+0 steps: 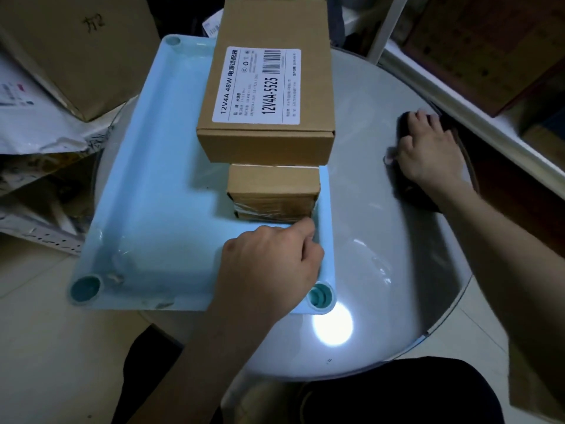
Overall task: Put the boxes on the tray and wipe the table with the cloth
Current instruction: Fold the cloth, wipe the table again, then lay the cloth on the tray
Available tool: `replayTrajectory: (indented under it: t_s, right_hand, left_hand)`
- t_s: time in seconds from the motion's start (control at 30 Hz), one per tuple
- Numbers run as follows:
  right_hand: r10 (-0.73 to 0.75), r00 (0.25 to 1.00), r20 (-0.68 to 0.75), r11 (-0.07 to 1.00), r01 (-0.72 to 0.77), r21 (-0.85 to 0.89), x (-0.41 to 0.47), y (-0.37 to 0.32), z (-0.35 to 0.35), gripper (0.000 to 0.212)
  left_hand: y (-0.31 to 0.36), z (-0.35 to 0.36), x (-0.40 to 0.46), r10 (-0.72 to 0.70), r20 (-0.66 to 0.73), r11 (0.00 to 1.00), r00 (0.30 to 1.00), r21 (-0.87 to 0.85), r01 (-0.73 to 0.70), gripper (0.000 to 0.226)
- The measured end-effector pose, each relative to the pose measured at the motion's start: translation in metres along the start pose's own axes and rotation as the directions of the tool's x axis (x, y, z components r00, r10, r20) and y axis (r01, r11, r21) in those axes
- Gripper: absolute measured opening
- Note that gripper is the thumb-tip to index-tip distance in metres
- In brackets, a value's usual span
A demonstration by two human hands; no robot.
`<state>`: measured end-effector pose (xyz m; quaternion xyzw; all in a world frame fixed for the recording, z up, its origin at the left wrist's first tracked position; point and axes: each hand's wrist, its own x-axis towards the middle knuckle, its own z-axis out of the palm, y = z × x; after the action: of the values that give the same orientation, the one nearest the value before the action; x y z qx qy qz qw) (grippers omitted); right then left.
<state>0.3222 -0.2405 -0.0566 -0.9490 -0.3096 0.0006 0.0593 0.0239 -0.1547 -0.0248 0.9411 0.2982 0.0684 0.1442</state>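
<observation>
A light blue tray point(153, 215) lies on the left part of the round grey table point(382, 240), overhanging its left edge. On the tray a large brown box with a white label point(269, 87) rests on top of a smaller taped box point(272, 191). My left hand point(269, 264) grips the tray's near right rim, fingers curled over the edge. At the table's right edge my right hand point(428, 148) presses flat on a dark cloth point(419, 194), which is mostly hidden under the hand.
A big cardboard box point(82, 47) and crumpled plastic bags point(39, 123) sit to the left of the table. White shelving point(477, 123) with boxes runs along the right. A lamp's glare point(331, 325) shows on the near tabletop. My knees lie below.
</observation>
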Motion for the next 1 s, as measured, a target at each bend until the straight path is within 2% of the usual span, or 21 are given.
replayTrajectory:
  t_s: [0.07, 0.13, 0.2, 0.27, 0.33, 0.4, 0.5, 0.57, 0.63, 0.73, 0.8, 0.87, 0.93, 1.0]
  right_hand:
    - [-0.052, 0.998, 0.021, 0.998, 0.051, 0.025, -0.009, -0.024, 0.006, 0.054]
    - [-0.204, 0.977, 0.065, 0.978, 0.202, 0.045, -0.039, -0.040, 0.010, 0.063]
    - [-0.350, 0.928, 0.126, 0.937, 0.346, 0.051, -0.082, -0.035, 0.007, 0.069]
    - [-0.419, 0.892, 0.168, 0.908, 0.410, 0.086, -0.111, -0.007, -0.001, 0.070]
    - [-0.393, 0.905, 0.163, 0.919, 0.383, 0.093, -0.111, 0.025, -0.008, 0.069]
    - [-0.279, 0.950, 0.142, 0.959, 0.267, 0.095, -0.091, 0.040, -0.010, 0.069]
    - [-0.112, 0.991, 0.069, 0.993, 0.109, 0.041, -0.054, 0.030, -0.004, 0.063]
    - [-0.057, 0.998, 0.034, 0.998, 0.057, 0.004, -0.042, 0.007, 0.002, 0.057]
    - [-0.082, 0.996, 0.046, 0.997, 0.081, 0.021, -0.046, -0.023, 0.008, 0.058]
    - [-0.263, 0.963, 0.062, 0.964, 0.260, 0.055, -0.086, -0.056, 0.011, 0.069]
    - [-0.414, 0.904, 0.106, 0.910, 0.407, 0.079, -0.119, -0.053, 0.007, 0.071]
    - [-0.479, 0.863, 0.161, 0.878, 0.469, 0.101, -0.135, -0.025, 0.002, 0.071]
    - [-0.415, 0.895, 0.164, 0.909, 0.402, 0.111, -0.127, 0.009, -0.003, 0.072]
    - [-0.271, 0.954, 0.125, 0.960, 0.258, 0.112, -0.105, 0.026, -0.006, 0.070]
  left_hand:
    - [0.001, 0.000, 0.000, -0.016, 0.006, 1.000, 1.000, -0.019, 0.016, 0.019]
    - [0.002, 0.000, 0.000, -0.027, -0.006, 0.999, 1.000, -0.038, 0.027, 0.019]
    - [0.002, -0.001, -0.001, -0.031, 0.004, 0.998, 1.000, -0.055, 0.031, 0.019]
    - [0.002, -0.001, -0.001, -0.032, 0.021, 0.998, 0.999, -0.056, 0.033, 0.020]
    - [0.002, -0.002, -0.001, -0.040, 0.009, 0.997, 0.999, -0.063, 0.040, 0.019]
    - [0.002, -0.002, 0.000, -0.039, 0.009, 0.997, 0.999, -0.064, 0.039, 0.019]
    - [0.003, -0.003, -0.001, -0.052, 0.049, 0.996, 0.997, -0.067, 0.056, 0.020]
    - [0.003, -0.004, -0.001, -0.050, 0.058, 0.996, 0.997, -0.076, 0.055, 0.020]
    - [0.003, -0.004, 0.000, -0.050, 0.061, 0.995, 0.997, -0.081, 0.055, 0.020]
    - [0.003, -0.004, -0.001, -0.055, 0.070, 0.995, 0.996, -0.080, 0.060, 0.020]
    - [0.003, -0.003, -0.001, -0.050, 0.067, 0.995, 0.996, -0.080, 0.055, 0.020]
    - [0.003, -0.003, -0.001, -0.047, 0.067, 0.995, 0.997, -0.081, 0.053, 0.020]
    - [0.002, -0.003, 0.000, -0.049, 0.074, 0.995, 0.996, -0.087, 0.056, 0.020]
    - [0.001, -0.003, 0.001, -0.046, 0.079, 0.995, 0.996, -0.087, 0.053, 0.020]
